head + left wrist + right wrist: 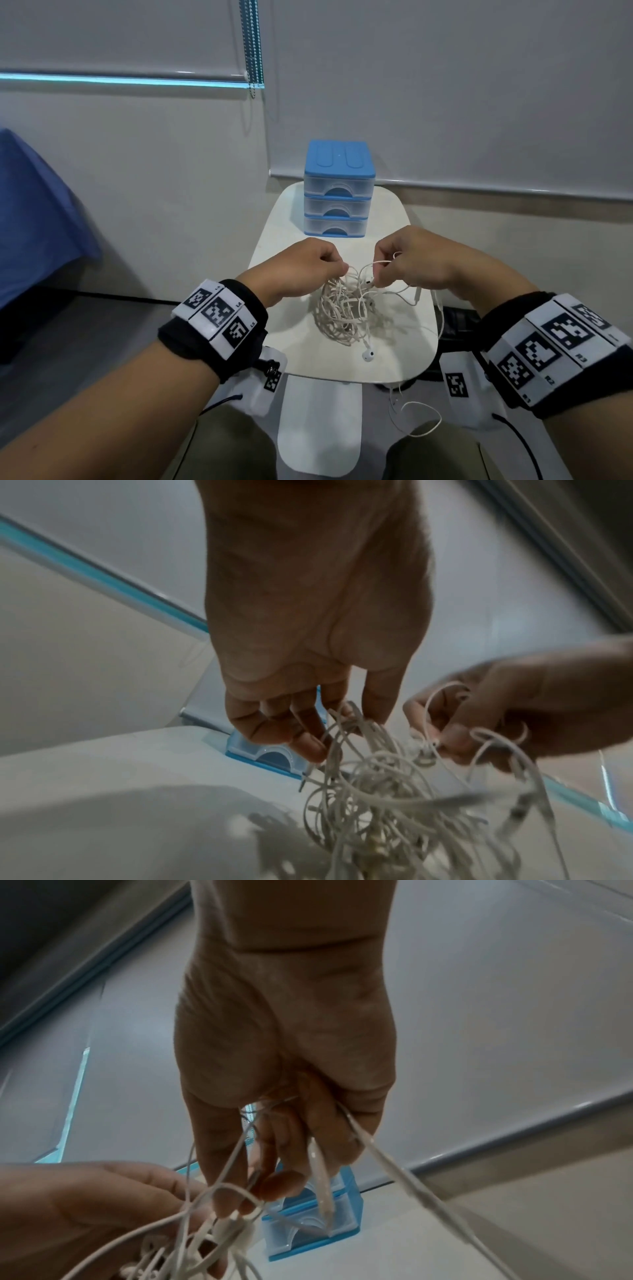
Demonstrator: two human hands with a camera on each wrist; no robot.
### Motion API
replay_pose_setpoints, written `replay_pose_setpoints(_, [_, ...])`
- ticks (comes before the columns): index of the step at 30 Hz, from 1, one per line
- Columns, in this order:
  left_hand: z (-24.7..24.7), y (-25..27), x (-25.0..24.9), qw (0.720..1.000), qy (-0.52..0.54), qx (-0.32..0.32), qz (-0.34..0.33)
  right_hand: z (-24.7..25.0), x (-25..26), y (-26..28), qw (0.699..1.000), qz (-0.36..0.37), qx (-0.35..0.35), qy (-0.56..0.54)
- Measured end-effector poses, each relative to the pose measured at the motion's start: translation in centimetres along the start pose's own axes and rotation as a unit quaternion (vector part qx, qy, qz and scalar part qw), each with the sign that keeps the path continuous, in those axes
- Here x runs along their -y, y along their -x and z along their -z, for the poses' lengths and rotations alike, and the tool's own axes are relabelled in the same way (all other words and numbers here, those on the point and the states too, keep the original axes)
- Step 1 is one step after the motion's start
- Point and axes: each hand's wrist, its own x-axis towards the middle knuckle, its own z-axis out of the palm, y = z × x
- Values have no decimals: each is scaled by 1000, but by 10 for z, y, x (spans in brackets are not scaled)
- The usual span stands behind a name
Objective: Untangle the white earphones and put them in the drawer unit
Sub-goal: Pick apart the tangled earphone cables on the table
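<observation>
Left hand: your left hand pinches a bunch of strands at the top of the earphones, fingers curled round them.
Right hand: your right hand pinches a single strand close to a small plug-like piece, other loops running through its curled fingers.
Earphones: a dense white knot hanging from both hands over the middle of the table; one earbud lies near the front edge.
Risk, tightening: pull your hands apart now and the knot likely cinches harder.
Risk, snag: a loose loop dangles off the front right edge; it could catch or drag the bundle down.
Drawer unit: the drawer unit stands at the back edge, all three drawers closed.
Room: pale walls, a roller blind behind, blue fabric at far left.
</observation>
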Motion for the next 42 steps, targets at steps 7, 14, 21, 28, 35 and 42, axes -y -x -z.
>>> replay_pose_setpoints(7, [-5,-1,-6,990,-136,-21,-25,6,11,8,1000,-5,8,-18])
replay_pose_setpoints(14, [5,3,-20,998,-6,11,-60,10,10,12,999,20,9,-28])
replay_pose_setpoints(21, [12,3,-10,993,74,51,-76,12,3,11,993,37,18,-109])
replay_pose_setpoints(28, [12,0,-11,998,-6,31,-58,5,4,12,984,63,90,-140])
replay_pose_setpoints(35, [19,-2,-4,999,-20,-45,-24,29,32,20,990,76,-70,-97])
replay_pose_setpoints(42, [13,18,-28,966,9,187,-180,57,73,34,952,169,-187,-173])
